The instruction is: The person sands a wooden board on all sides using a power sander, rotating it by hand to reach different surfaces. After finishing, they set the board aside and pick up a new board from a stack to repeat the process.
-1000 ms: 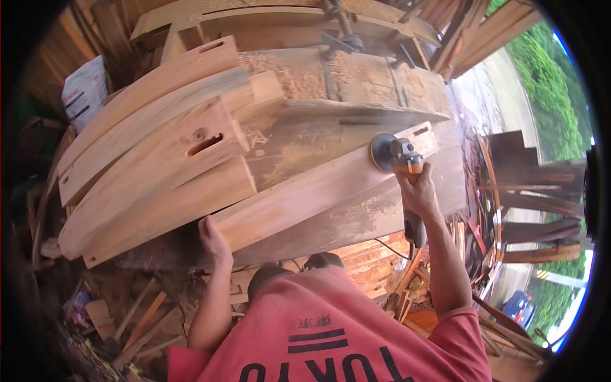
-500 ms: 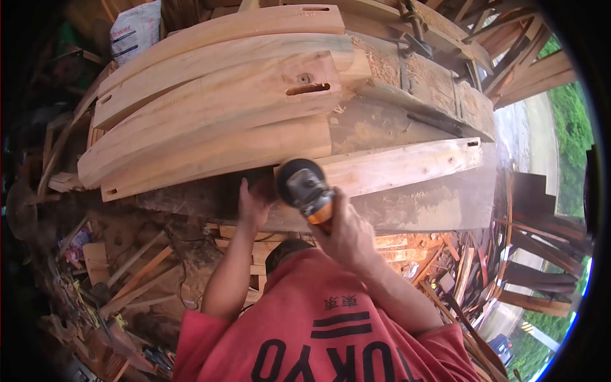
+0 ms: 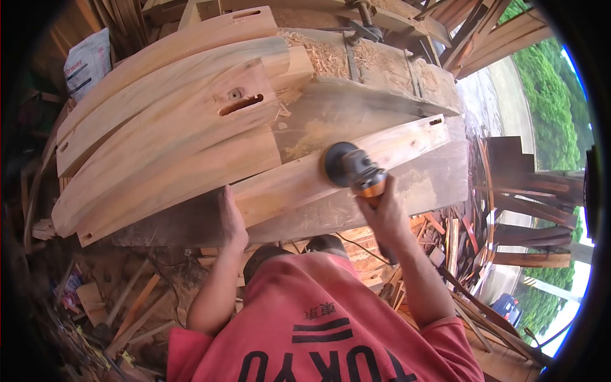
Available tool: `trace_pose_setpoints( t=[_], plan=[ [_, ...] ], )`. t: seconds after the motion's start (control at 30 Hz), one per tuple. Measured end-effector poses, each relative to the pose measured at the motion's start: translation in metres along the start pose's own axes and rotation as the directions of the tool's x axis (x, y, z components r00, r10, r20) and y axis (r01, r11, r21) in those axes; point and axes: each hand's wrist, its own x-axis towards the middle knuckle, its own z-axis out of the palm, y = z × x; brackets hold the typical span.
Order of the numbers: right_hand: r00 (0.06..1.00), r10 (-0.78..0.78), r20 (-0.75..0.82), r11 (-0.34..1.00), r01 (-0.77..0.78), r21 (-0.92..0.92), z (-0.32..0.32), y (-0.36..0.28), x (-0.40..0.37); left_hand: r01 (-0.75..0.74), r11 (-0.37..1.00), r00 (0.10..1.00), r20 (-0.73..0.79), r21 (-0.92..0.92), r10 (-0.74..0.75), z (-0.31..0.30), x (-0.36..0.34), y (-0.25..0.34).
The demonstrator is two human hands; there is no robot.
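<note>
My right hand (image 3: 384, 213) is wrapped round the orange and black body of an angle grinder (image 3: 364, 175). The grinder's round dark disc lies on the upper face of a long pale board (image 3: 286, 186), near its middle. This board runs diagonally across the workbench (image 3: 420, 181) and has a small slot near its right end. My left hand (image 3: 233, 219) is upright against the board's left end, fingers stretched out and palm side at the wood. Just beyond it are several larger curved wooden pieces (image 3: 172, 149) lying side by side, some with slots cut in them.
Wood shavings (image 3: 321, 56) cover the back of the bench, near a metal clamp (image 3: 364, 28). A white printed bag (image 3: 88, 63) stands at the back left. Scrap wood (image 3: 137, 305) litters the floor, and dark planks (image 3: 531, 197) stack at the right. A cable runs behind my right forearm.
The grinder has moved right along the board with my right hand. More of the board's left part shows, and my left hand is now at its end. The whole view has shifted and turned.
</note>
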Motion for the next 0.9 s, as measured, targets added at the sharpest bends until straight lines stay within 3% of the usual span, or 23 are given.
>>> trace_pose_setpoints(
  t=[0.03,0.17,0.23,0.37,0.47,0.5,0.57,0.63,0.7,0.8,0.9],
  plan=[
    [0.999,-0.010,-0.039,0.999,0.012,0.044,-0.007,0.018,0.009,-0.081,0.989,0.995,-0.043,0.126,0.087,0.001,0.005,-0.010],
    [0.995,0.026,-0.098,0.996,-0.017,0.093,-0.022,0.050,0.023,-0.127,0.982,0.986,-0.091,0.141,0.140,0.001,0.012,-0.019],
    [0.995,0.087,-0.049,0.993,-0.083,0.083,-0.007,0.028,0.008,-0.101,0.987,0.989,-0.096,0.123,0.113,0.001,0.013,-0.018],
    [0.988,-0.156,0.014,0.986,0.155,0.060,0.014,0.003,-0.020,-0.049,0.997,0.996,-0.072,0.065,0.053,-0.011,0.023,-0.026],
    [0.999,0.009,0.037,0.999,-0.011,0.050,-0.018,0.032,0.002,-0.141,0.979,0.976,-0.145,0.149,0.163,-0.015,0.028,-0.034],
    [0.995,0.087,0.056,0.995,-0.090,0.047,-0.030,0.044,0.008,-0.095,0.986,0.983,-0.144,0.138,0.115,-0.013,0.025,-0.031],
    [0.990,0.122,-0.063,0.992,-0.120,0.040,-0.047,0.080,0.022,-0.007,0.993,0.990,-0.141,0.115,0.023,-0.008,0.017,-0.019],
    [0.966,0.237,-0.104,0.970,-0.230,0.082,-0.067,0.118,0.039,-0.012,0.995,0.988,-0.149,0.103,0.027,-0.009,0.017,-0.021],
    [0.964,0.202,-0.171,0.979,-0.192,0.074,-0.087,0.161,0.057,-0.010,0.996,0.987,-0.159,0.093,0.024,-0.007,0.019,-0.021],
    [0.943,0.272,-0.192,0.962,-0.260,0.086,-0.096,0.172,0.067,-0.003,0.995,0.986,-0.167,0.101,0.019,-0.008,0.019,-0.020],
    [0.965,0.246,-0.096,0.959,-0.227,0.171,-0.071,0.126,0.041,-0.024,0.993,0.986,-0.161,0.115,0.043,-0.013,0.022,-0.025]
  ],
)
